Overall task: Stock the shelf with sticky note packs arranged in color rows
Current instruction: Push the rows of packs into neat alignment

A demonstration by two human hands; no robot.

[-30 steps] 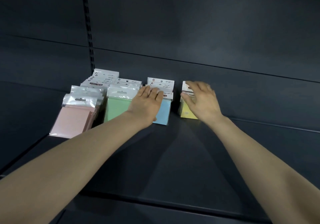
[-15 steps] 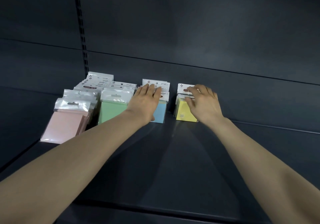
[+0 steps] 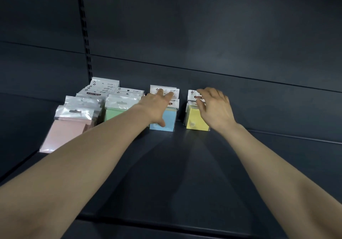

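Four rows of sticky note packs stand on the dark shelf point(image 3: 185, 174), running back toward the rear wall: pink packs point(image 3: 66, 129) at the far left, then green packs point(image 3: 113, 113), blue packs point(image 3: 167, 122) and yellow packs point(image 3: 195, 121). My left hand point(image 3: 157, 107) lies flat on the blue row, fingers spread over the white header cards. My right hand point(image 3: 215, 109) rests on the yellow row with fingers curled over the front pack's top. Neither hand lifts a pack.
The shelf's back panel point(image 3: 222, 35) rises just behind the rows. A slotted upright point(image 3: 85, 33) runs down the wall at the left. Bare shelf surface stretches right of the yellow row and in front of all rows, down to the front edge point(image 3: 166, 227).
My left hand has slid further back along the blue row, onto the header cards. My right hand stays on the yellow packs, shifted slightly.
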